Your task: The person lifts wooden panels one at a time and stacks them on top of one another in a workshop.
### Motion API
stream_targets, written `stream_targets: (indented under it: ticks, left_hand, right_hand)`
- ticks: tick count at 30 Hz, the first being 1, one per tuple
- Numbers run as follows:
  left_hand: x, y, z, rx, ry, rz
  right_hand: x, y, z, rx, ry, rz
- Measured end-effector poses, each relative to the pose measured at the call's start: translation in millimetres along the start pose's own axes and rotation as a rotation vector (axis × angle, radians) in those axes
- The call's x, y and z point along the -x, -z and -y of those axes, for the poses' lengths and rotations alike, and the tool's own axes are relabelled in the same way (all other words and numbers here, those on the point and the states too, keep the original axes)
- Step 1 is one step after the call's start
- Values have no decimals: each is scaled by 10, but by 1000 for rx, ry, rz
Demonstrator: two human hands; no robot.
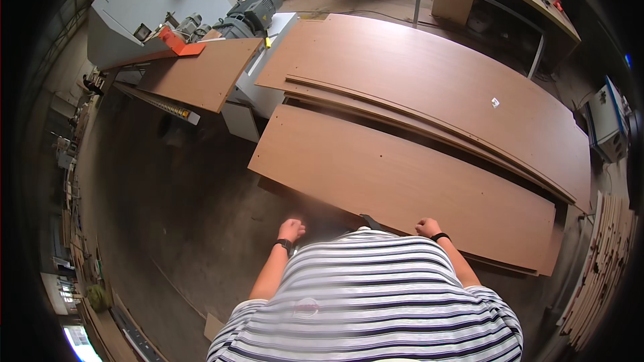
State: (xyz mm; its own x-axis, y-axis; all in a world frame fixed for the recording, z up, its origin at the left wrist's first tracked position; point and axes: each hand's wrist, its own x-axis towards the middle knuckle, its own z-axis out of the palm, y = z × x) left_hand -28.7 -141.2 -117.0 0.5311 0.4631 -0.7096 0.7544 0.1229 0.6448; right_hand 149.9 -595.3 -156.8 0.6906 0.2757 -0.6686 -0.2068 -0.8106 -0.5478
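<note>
A long brown board [396, 167] with small dark holes lies across in front of me, stacked over another panel whose edge shows beneath it. My right hand [426, 227] is curled at the board's near edge; whether it touches the surface I cannot tell. My left hand [291, 230] hangs with bent fingers over the floor, left of my body and apart from the board. No object shows in either hand. Behind the near board, larger brown panels [429, 74] are stacked, with a small white label [495, 102] on top.
At the upper left stands a pale grey machine [151, 3] with a motor [253, 12], an orange bracket [180, 43] and a brown panel [201, 70] on it. A metal rail [493, 7] and a workbench [530, 0] are behind. Stacked wooden strips [600, 268] lie at right.
</note>
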Motion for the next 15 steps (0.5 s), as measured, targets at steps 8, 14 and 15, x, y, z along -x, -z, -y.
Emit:
stream_targets:
  ticks: [8, 14, 15]
  left_hand:
    - [90, 35, -20, 73, -19, -31]
    - [170, 62, -38, 120, 3, -39]
    - [189, 76, -32, 127, 2, -50]
  right_hand:
    - [10, -4, 139, -60, 57, -11]
    - [-87, -30, 265, -131, 99, 46]
    - [-123, -43, 286, -101, 103, 46]
